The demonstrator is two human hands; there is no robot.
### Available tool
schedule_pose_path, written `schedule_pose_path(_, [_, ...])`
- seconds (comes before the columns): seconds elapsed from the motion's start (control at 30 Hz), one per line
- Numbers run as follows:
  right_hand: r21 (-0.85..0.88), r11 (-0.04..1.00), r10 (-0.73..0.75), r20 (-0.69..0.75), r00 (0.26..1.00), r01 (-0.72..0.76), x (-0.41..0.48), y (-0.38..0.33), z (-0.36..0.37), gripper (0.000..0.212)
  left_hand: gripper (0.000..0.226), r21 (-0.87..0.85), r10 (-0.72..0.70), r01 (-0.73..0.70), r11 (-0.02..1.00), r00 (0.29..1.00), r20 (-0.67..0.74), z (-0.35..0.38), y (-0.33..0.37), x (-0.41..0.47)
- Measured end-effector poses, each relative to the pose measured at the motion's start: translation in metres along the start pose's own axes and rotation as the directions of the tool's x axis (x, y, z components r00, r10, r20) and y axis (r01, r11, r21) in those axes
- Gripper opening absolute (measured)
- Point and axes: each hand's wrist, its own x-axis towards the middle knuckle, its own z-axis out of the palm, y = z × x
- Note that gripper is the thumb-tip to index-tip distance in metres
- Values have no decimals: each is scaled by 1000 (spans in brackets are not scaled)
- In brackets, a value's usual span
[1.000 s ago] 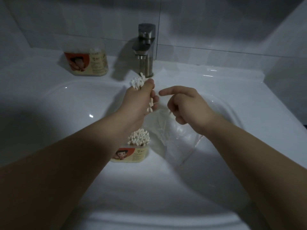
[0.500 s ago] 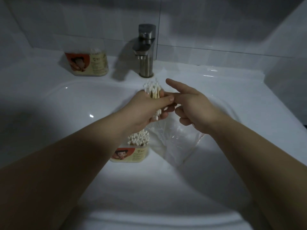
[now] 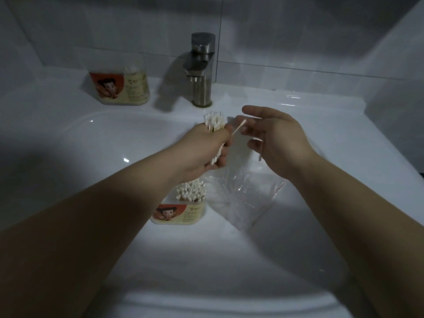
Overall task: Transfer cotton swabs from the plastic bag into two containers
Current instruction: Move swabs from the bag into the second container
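My left hand point(image 3: 206, 154) grips a bundle of cotton swabs point(image 3: 213, 122), held upright over the basin with the white tips on top. One loose swab point(image 3: 239, 127) sticks out sideways from that grip toward my right hand point(image 3: 277, 141). My right hand's upper fingers are stretched out, and another swab point(image 3: 260, 153) hangs from its curled lower fingers. Below my left wrist stands an open container point(image 3: 183, 214) with a cartoon label, packed with upright swabs point(image 3: 191, 191). The clear plastic bag point(image 3: 243, 200) lies crumpled in the basin beside it. A second, lidded container point(image 3: 124, 88) stands on the back ledge.
A steel faucet point(image 3: 202, 72) rises at the back centre, just behind my hands. The white sink point(image 3: 68, 138) curves around everything, with a flat ledge on the left and right. Tiled walls close off the back and right side.
My left hand has turned the bundle upright and kept its grip. My right hand drew back to the right and spread its fingers, leaving one swab sticking out between the hands.
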Motion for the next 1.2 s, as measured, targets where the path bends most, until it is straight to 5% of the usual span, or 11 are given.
schedule_pose_path(0.17, [4,999,-45,91,995,45,-8,0,5,45,19,124,20,-20,992,1000,-3,4,-6,-2])
schedule_pose_path(0.4, [74,995,-78,171,982,66,-15,0,17,52,16,51,33,-40,998,990,137,4,-9,-5])
schedule_pose_path(0.57, [-72,991,-95,234,968,115,-13,5,15,47,19,143,58,-70,987,994,89,5,-11,-3])
schedule_pose_path(0.7, [-416,884,-58,355,933,213,-9,8,9,45,23,231,97,-117,966,991,96,-1,-13,-3])
schedule_pose_path(0.83, [-590,703,-260,305,916,396,-11,6,9,38,12,320,111,-142,937,987,113,-1,-14,-3])
schedule_pose_path(1.2, [-717,504,-364,330,871,481,-8,12,14,33,4,544,147,-195,816,980,131,5,-7,-5])
